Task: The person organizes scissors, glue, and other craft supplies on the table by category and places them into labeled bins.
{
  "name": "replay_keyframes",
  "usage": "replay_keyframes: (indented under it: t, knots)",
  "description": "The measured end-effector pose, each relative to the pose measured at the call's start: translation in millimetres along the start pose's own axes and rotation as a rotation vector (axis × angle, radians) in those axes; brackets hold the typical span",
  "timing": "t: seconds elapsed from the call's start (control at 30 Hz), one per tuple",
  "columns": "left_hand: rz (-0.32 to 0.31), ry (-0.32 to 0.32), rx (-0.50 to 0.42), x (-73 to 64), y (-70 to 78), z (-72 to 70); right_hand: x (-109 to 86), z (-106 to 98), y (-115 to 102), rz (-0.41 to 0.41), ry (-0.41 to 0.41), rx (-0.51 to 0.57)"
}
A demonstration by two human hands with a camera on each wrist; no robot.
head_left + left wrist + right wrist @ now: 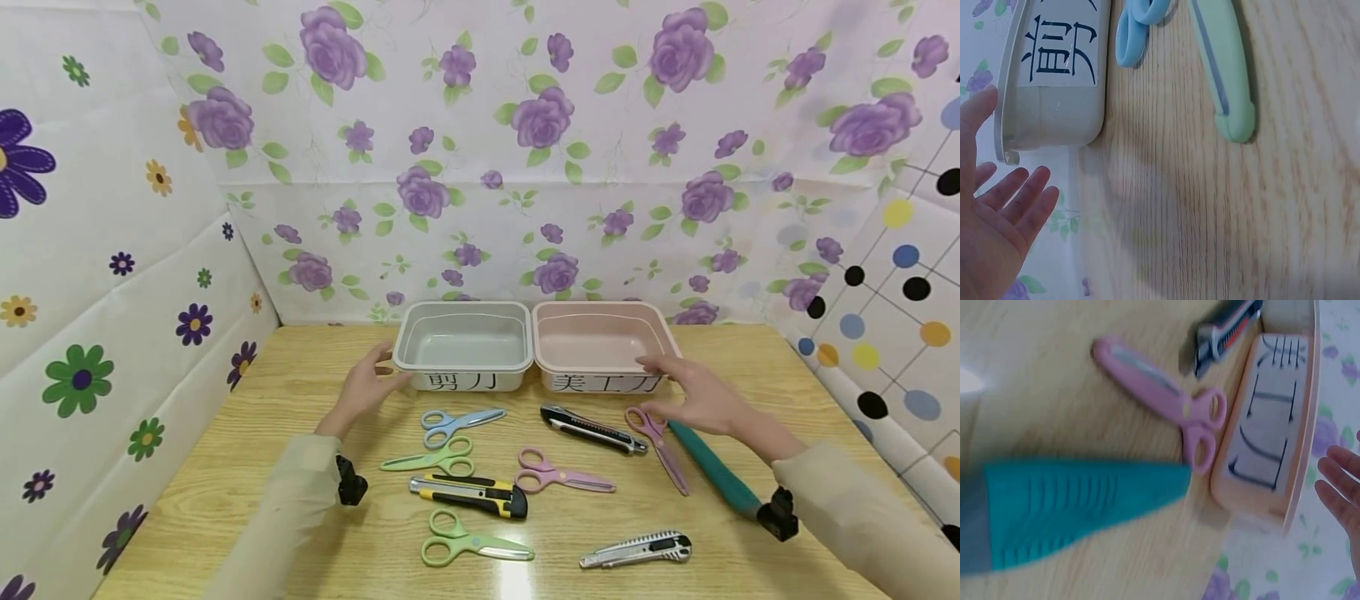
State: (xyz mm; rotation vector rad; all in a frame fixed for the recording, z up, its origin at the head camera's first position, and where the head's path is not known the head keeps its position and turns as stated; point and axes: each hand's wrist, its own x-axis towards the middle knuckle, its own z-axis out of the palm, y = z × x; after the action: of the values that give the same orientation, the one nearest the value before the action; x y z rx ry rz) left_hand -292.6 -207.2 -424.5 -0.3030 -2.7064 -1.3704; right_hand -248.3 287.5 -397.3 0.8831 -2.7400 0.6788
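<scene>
Well, on the left I see the left hand (365,390) at the left end of the grey tray (480,350). Its fingers are spread wide and it holds nothing. The tray is to the right of the palm. Its long sides go left to right, so the hand faces a short end. I can't tell if the fingertips touch the rim. Just in front, on the counter (300,367), lie the blue scissors (456,423), tips to the right.

Next comes the pink tray (592,346), side by side with the grey one and lying the same way. The black cutter (592,429) is in front of it, on a slant.

Then, at the pink tray's right end, there is the right hand (701,398). Its thumb and fingers are wide apart too, with nothing in them. The pink tray is to its left, so this hand is the nearer one to it, and the left hand is nearer to the grey tray. The pink scissors (666,450) lie close by the right thumb, and past them is the teal tool (712,467).
</scene>
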Motion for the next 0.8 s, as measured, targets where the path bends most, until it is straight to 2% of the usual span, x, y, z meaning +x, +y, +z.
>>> replay_keyframes:
  t: [0.23, 0.6, 0.8]
  knots:
    - [0.024, 0.025, 0.017, 3.5, -2.4, 5.6, 1.2, 17, -17, -0.028, -0.015, 0.1]
    - [0.031, 0.026, 0.02, 3.8, -1.9, 9.3, 1.6, 37, -28, -0.121, -0.005, 0.144]
    - [0.025, 0.02, 0.018, 4.5, -1.5, 10.4, -3.3, 46, -33, -0.054, -0.07, 0.17]
